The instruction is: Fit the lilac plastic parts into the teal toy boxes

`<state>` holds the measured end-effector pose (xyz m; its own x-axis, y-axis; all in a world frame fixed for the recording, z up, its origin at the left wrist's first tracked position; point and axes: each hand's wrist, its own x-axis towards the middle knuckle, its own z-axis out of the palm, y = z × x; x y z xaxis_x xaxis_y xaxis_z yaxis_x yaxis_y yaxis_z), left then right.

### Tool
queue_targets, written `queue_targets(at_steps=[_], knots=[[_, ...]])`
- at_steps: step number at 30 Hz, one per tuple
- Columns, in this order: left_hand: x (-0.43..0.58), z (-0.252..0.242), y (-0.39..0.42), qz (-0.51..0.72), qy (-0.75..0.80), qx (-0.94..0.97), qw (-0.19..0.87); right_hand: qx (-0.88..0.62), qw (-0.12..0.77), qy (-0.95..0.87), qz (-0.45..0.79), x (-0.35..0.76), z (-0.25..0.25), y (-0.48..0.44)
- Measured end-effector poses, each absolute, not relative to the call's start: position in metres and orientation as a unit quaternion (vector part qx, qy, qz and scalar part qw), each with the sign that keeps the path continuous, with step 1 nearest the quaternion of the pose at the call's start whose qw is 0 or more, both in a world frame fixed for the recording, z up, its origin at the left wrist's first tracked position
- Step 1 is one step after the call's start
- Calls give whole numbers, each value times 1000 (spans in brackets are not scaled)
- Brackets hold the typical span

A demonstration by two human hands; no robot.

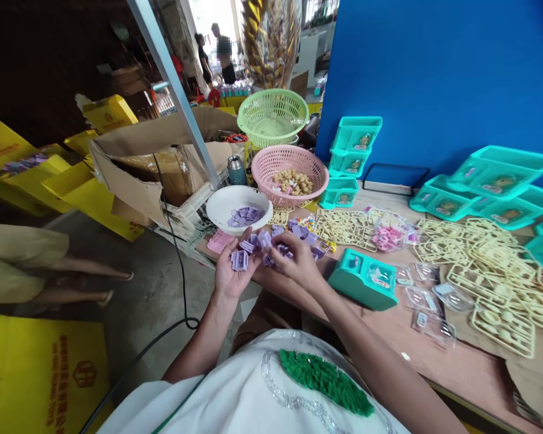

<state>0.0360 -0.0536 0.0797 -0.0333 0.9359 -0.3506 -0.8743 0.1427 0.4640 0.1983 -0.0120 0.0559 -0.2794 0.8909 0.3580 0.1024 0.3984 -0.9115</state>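
My left hand [230,278] is palm up at the table's front edge, with several small purple plastic pieces [239,260] resting on its palm and fingers. Close beside it, my right hand [301,262] has thumb and fingers pinched at a lighter purple piece [264,239] between the two hands; the exact grip is partly hidden. Behind the hands lies a loose pile of purple parts [302,230] on the table. A white bowl [213,212] past the left fingertips holds flatter purple pieces [245,216]. A pink flat piece [220,241] lies next to the left hand.
A teal plastic box [362,295] stands right of my right hand. Cream sprue frames [493,253], clear blister pieces [423,298] and stacked teal bins [502,175] spread rightward. Behind are a pink basket [257,172] and green basket [271,129]. A black cable [176,241] hangs left.
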Motion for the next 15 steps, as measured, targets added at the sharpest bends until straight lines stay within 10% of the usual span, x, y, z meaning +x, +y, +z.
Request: queue_targets(at_steps=[15], knots=[[1,66,-102,709,341,-17,616,-239,410,-812,339,145,50,-34]])
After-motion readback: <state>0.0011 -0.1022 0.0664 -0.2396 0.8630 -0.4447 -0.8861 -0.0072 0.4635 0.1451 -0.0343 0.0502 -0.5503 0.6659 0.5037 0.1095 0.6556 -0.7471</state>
